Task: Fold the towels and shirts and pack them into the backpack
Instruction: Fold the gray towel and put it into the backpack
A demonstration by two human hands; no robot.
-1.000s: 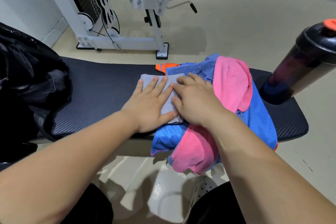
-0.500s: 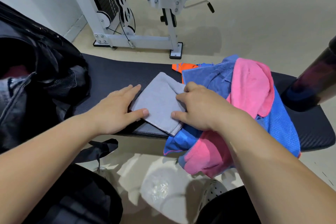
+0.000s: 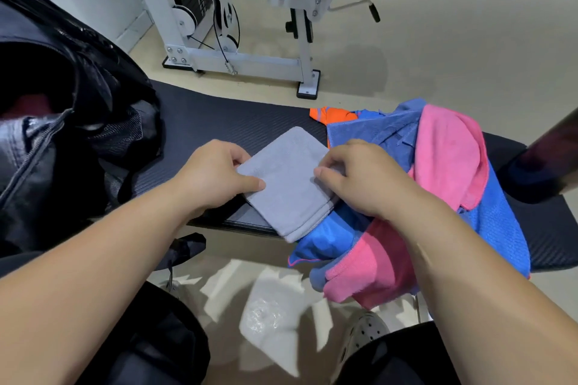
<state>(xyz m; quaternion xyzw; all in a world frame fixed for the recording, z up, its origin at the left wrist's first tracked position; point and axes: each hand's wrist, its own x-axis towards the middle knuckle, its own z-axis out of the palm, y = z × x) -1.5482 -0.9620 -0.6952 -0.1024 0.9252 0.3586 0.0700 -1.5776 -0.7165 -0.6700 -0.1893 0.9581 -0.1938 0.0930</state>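
On your left hand (image 3: 212, 180) the fingers (image 3: 239, 156) are curled at the left edge of the folded gray towel (image 3: 287, 191). The thumb lies flat on top, so this hand pinches the towel. On your right hand (image 3: 362, 181) the fingers (image 3: 350, 150) are curled too, close together, at the towel's right edge. The thumb tip presses on the top, which makes a second pinch.

The towel is a small thick square in the middle of the view, turned a little like a diamond. Its near corner goes past the near edge of the black desk (image 3: 225, 122). You cannot tell if it rests on the desk or is lifted a little.

At 3 o'clock from the towel is a loose pile: a blue towel (image 3: 369, 131), a pink towel (image 3: 447, 147) over it, and a blue shirt (image 3: 500, 228) which hangs over the desk edge. An orange cloth (image 3: 331, 114) shows at 1 o'clock. Further out at 3 o'clock stands a dark bottle (image 3: 544, 162).

At 9 o'clock the black backpack (image 3: 78, 109) stands on the desk with its top open. At 12 o'clock, on the floor (image 3: 453, 56), is a white gym machine (image 3: 250, 62).
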